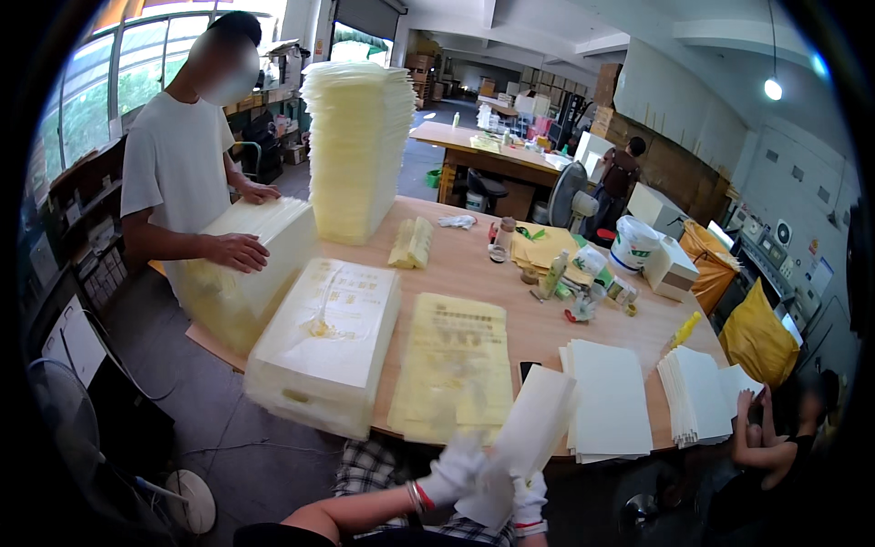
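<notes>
Both my hands wear white gloves and hold a white flat paper bag [529, 428] at the near edge of the wooden table [474, 264]. My left hand [453, 472] grips its lower left side. My right hand [529, 503] holds its bottom end. Just left of the bag lies a low pile of yellow printed sheets [453, 365]. To the right lie two stacks of white paper bags [609, 397] [697, 395].
A person in a white T-shirt [178, 164] at the left presses both hands on a wrapped yellow bundle [239, 273]. Another wrapped bundle [325, 342] and a tall yellow stack [357, 146] sit nearby. Bottles, tape and a white bucket [633, 244] clutter the far side. A seated person [775, 438] is at right.
</notes>
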{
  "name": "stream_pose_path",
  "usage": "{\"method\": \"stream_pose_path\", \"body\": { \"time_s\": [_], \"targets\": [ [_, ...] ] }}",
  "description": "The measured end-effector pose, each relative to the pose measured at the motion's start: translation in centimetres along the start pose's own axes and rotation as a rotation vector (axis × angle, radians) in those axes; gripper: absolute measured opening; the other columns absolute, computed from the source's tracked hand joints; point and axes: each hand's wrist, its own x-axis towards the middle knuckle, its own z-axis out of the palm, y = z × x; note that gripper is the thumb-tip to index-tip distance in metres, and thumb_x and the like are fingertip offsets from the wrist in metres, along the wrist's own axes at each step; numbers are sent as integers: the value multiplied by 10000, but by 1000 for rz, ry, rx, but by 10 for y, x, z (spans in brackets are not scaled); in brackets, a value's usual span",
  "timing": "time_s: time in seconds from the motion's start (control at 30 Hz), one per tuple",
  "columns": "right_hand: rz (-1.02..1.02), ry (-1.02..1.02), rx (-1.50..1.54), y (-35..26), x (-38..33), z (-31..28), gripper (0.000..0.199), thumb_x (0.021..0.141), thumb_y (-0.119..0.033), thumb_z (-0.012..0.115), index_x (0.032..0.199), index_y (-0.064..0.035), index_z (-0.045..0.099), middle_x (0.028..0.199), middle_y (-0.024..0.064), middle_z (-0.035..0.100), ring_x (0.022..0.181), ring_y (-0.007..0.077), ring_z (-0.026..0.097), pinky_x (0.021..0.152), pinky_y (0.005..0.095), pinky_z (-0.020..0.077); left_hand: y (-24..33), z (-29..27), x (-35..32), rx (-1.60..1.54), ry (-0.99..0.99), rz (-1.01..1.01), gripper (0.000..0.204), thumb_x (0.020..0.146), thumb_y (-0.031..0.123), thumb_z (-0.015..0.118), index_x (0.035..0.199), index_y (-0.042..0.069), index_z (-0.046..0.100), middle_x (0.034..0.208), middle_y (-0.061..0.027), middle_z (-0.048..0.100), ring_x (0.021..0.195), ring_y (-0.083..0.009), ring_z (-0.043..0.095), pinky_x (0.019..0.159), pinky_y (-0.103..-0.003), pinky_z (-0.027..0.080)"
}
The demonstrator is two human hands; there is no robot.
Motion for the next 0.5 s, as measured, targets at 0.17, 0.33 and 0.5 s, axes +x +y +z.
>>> {"method": "stream_pose_path", "body": {
  "time_s": [0.17, 0.33, 0.5],
  "targets": [
    [-267, 84, -94, -57, -3, -32, 183, 750, -62, 604, 917, 14, 595, 872, 102, 618, 794, 204, 588, 693, 321, 474, -56, -64, 75, -151, -125, -552, 489, 719, 228, 611, 1161, 35, 532, 1084, -217, 548, 986, -328, 545, 834, -433, 433],
    [-507, -69, -296, -85, -11, -57, 178, 699, -37, 582, 868, -22, 633, 884, 156, 626, 799, 319, 593, 729, 369, 483, -95, -53, 100, -963, -177, -593, 340, 796, 161, 559, 1103, 18, 568, 894, -78, 652, 786, -144, 608, 691, -265, 482],
    [-273, -459, -693, -52, 29, -18, 258, 718, -215, 617, 935, -76, 634, 1014, 151, 610, 928, 280, 594, 772, 366, 477, -47, 35, 81, -207, 406, 134, 275, 751, 98, 564, 1023, 70, 592, 755, -64, 609, 685, -194, 583, 662, -331, 482]
  ]
}}
